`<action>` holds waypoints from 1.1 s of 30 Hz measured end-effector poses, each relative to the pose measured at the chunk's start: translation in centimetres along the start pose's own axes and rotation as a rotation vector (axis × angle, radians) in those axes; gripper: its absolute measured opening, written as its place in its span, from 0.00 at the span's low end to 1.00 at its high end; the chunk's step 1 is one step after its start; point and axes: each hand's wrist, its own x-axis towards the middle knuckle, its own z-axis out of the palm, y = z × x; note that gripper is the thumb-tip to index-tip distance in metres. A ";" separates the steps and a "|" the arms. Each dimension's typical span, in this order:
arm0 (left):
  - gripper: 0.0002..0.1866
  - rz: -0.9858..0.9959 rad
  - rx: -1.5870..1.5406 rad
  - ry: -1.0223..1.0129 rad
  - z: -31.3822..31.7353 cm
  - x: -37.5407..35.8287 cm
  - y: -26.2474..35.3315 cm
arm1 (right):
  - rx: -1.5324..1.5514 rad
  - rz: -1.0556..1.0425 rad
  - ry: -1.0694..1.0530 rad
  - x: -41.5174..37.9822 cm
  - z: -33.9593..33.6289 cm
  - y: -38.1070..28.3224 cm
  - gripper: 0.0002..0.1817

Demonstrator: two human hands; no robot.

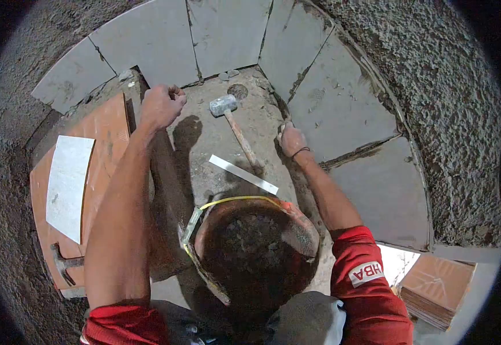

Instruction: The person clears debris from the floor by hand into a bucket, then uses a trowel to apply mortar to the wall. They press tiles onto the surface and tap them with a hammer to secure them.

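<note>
My left hand (162, 106) is raised over the left part of the floor, its fingers curled in toward the palm. My right hand (292, 140) is closed at the inner edge of the laid wall-side tiles (342, 95), near a joint; what its fingers grip is hidden. Between the hands lies a mallet (224, 106) with a pale head and a worn wooden handle. Closer to me, a thin white strip (243, 174) rests slantwise on the dusty floor (207, 135).
A bucket (204, 236) of dark rubble stands before my knees, a yellow folding rule (244, 198) over its rim. Leftward, a cut white tile piece (69, 184) and a hammer (63, 264) lie on terracotta tiles (109, 129). More tiles (440, 282) are stacked at right. Rough plaster walls (428, 75) curve around.
</note>
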 end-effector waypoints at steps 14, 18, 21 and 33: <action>0.16 0.022 -0.029 -0.028 0.0 -0.1 0.3 | 0.759 0.156 0.002 -24.9 -14.0 2.1 0.21; 0.20 -0.014 0.004 -0.119 -1.0 -0.5 1.3 | 0.250 -0.120 0.397 -37.2 -15.9 2.6 0.23; 0.31 -0.131 -0.119 -0.394 -1.7 -2.0 4.5 | 0.458 -0.020 0.190 -45.5 -15.9 2.7 0.25; 0.62 0.213 0.233 -1.301 8.3 -12.3 12.1 | 0.230 -0.042 -0.098 -54.1 -16.1 2.6 0.29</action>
